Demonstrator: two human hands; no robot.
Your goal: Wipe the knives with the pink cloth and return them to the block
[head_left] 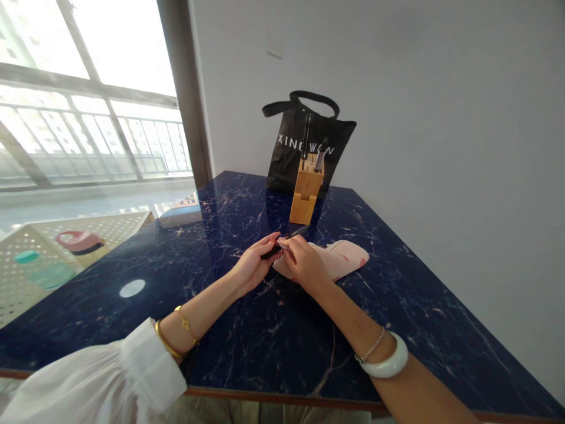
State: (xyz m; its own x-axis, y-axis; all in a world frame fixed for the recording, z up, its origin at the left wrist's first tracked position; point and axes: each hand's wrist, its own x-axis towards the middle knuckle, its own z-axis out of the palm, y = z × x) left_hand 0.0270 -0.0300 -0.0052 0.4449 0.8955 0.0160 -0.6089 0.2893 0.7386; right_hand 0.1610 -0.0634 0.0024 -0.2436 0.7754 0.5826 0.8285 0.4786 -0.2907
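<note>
A dark knife [301, 231] points away to the right, its black handle lying across the fingers of my left hand [256, 259]. My right hand [302, 257] is closed in a pinch over the knife near the handle. A bit of pale cloth shows at its fingertips. The rest of this pink-and-white patterned cloth [346, 258] lies crumpled on the table beneath and to the right of that hand. Just beyond both hands stands a wooden knife block [303, 203], with a couple of dark-handled tools upright in its slots.
Behind the block, a black tote bag [286, 159] leans against the wall. The dark blue marbled table [247, 353] carries a round white spot [132, 288] at left. Beyond its left edge is a cream perforated basket [128, 227] with a pink-lidded item and a teal bottle.
</note>
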